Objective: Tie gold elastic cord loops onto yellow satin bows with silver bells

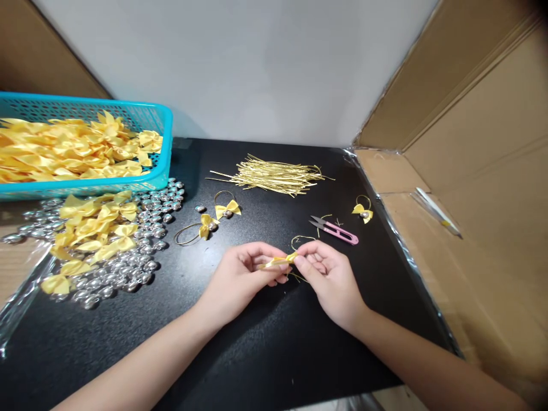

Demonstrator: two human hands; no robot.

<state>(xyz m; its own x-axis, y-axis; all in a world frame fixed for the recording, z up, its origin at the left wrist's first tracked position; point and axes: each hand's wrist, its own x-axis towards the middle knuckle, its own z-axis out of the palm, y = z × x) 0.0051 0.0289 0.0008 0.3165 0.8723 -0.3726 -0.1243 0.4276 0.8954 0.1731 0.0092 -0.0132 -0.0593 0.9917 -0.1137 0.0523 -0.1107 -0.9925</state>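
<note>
Both hands meet at the middle front of the black table, pinching one yellow ribbon bow point(291, 258). My left hand point(252, 267) has its fingers closed on the bow's left part, where a gold strip also shows. My right hand point(323, 264) grips the bow's right end between thumb and forefinger. Thin gold cord point(299, 238) loops out above and below the fingers. Just beyond my right hand lie pink thread snips point(338, 230), blades pointing left. Two finished-looking bows with a silver bead and gold loop, one bow point(228, 210) and another bow point(208, 226), lie beyond my left hand.
A turquoise basket point(168, 154) full of yellow bows stands at the back left. Before it are silver beads point(124, 271) and loose bows point(103, 220). Gold ties point(278, 176) lie at the back. Another beaded bow point(363, 213) is at right, near a white pen-like tool point(439, 211) on cardboard.
</note>
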